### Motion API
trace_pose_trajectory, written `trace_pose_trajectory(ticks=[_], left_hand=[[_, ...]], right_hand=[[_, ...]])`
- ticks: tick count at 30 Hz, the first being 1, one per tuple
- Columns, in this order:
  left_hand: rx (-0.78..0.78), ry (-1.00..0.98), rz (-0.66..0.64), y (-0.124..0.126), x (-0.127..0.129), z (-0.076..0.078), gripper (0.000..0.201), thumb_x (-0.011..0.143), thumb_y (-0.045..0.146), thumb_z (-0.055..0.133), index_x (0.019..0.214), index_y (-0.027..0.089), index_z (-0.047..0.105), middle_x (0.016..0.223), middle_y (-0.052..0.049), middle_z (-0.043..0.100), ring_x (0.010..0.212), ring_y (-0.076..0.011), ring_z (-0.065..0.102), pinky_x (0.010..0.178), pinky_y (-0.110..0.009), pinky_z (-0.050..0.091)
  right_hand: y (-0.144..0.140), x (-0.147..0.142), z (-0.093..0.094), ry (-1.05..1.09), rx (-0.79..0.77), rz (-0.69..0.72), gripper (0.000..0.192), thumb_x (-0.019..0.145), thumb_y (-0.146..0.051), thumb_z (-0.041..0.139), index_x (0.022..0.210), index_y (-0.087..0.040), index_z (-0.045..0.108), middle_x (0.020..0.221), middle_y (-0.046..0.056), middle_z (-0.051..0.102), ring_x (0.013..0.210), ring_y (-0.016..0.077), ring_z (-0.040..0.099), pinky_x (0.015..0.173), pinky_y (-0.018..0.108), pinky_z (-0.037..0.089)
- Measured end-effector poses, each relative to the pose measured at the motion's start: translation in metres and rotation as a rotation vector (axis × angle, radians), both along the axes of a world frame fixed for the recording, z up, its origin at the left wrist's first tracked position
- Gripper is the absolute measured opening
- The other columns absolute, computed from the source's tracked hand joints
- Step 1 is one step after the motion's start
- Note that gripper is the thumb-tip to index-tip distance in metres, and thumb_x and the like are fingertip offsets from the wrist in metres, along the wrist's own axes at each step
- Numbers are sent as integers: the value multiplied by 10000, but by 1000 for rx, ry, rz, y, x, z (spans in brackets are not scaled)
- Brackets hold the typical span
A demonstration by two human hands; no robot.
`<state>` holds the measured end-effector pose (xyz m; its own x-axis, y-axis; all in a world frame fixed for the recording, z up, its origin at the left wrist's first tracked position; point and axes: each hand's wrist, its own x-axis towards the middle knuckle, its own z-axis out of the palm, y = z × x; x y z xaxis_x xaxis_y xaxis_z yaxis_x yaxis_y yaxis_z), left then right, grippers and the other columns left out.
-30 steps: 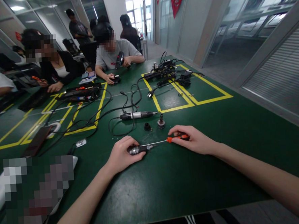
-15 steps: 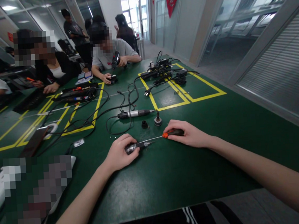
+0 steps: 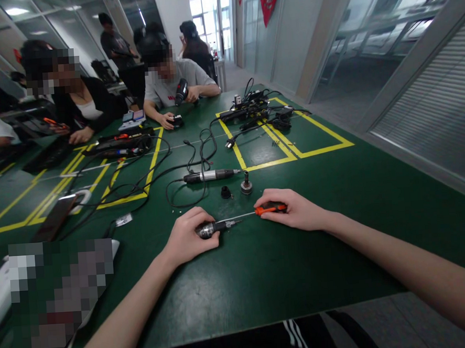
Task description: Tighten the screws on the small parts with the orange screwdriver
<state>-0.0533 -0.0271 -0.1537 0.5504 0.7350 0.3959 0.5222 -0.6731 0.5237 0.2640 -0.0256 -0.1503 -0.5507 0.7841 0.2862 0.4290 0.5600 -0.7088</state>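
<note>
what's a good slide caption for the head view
Left hand steadies a small metal tool part while right hand applies an orange-handled screwdriver.

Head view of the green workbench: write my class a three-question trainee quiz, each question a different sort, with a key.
1. True or false: the right hand holds the orange-handled screwdriver.
2. The left hand grips: A) a phone, B) a small metal cylindrical part, C) a plug.
3. Fill in: just beyond the hands, a small black ring and a metal fitting sit on the ____ table.

Key: 1 true; 2 B; 3 green.
</note>
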Motion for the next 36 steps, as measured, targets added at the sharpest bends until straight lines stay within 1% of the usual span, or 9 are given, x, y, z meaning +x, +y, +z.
trace_pose_trajectory(ticks=[2, 6, 10, 14, 19, 24, 29, 33, 36], left_hand=[[10, -4, -8, 0, 1, 0, 88, 784, 199, 712, 870, 181, 719, 843, -36, 703, 769, -173, 666, 700, -273, 536], [34, 11, -4, 1, 1, -1, 99, 784, 193, 732, 881, 186, 715, 855, -37, 704, 780, -177, 665, 701, -274, 547], [99, 32, 9, 3, -1, -3, 111, 794, 205, 742, 896, 187, 702, 870, -42, 706, 799, -189, 668, 713, -289, 550], [138, 54, 16, 3, -1, -3, 122, 792, 202, 744, 896, 193, 681, 877, -39, 698, 810, -194, 661, 708, -294, 543], [110, 46, 10, 2, 1, -1, 136, 789, 192, 741, 903, 197, 668, 884, -35, 688, 826, -193, 658, 731, -294, 545], [67, 47, 18, 1, 1, 1, 133, 794, 189, 729, 913, 192, 669, 901, -39, 700, 835, -190, 669, 753, -292, 554], [24, 90, 31, -1, 2, 3, 145, 799, 213, 718, 936, 196, 672, 906, -38, 723, 818, -194, 681, 740, -299, 556], [21, 77, 23, -2, 3, 4, 144, 788, 197, 700, 927, 194, 666, 902, -44, 724, 815, -197, 686, 735, -301, 557], [14, 70, 20, -3, 4, 4, 149, 777, 194, 702, 921, 199, 665, 898, -41, 725, 807, -196, 686, 732, -302, 559]], right_hand=[[-1, -1, 0, -19, -23, -23, 245, 967, -372, 644, 1050, -173, 761, 964, 79, 767, 836, 195, 712, 777, 315, 550], [-1, 0, 3, -55, -97, -17, 325, 1030, -371, 519, 1058, -177, 778, 978, 79, 799, 866, 205, 736, 806, 329, 558], [0, 0, 4, -6, -121, 12, 282, 1010, -381, 572, 1089, -191, 765, 1020, 81, 782, 893, 207, 726, 804, 325, 569], [-1, 0, 3, 19, -76, 24, 209, 979, -332, 631, 1072, -189, 751, 975, 72, 737, 861, 196, 697, 800, 327, 562], [-1, 0, 1, -14, -9, 11, 202, 944, -301, 658, 1061, -162, 745, 966, 80, 717, 852, 197, 686, 791, 331, 550], [-1, 1, 2, -46, -103, 14, 283, 1011, -334, 548, 1122, -180, 758, 1007, 88, 766, 872, 195, 711, 776, 314, 565], [-1, 2, 3, -8, -86, 32, 244, 993, -348, 603, 1107, -200, 760, 1005, 82, 757, 889, 196, 709, 816, 323, 567], [-3, 1, 2, 8, -45, 31, 212, 948, -310, 661, 1096, -183, 744, 968, 74, 730, 816, 176, 693, 731, 292, 556], [-4, 0, 3, -24, -26, 12, 217, 960, -312, 645, 1102, -185, 749, 944, 70, 746, 761, 166, 683, 683, 280, 543]])
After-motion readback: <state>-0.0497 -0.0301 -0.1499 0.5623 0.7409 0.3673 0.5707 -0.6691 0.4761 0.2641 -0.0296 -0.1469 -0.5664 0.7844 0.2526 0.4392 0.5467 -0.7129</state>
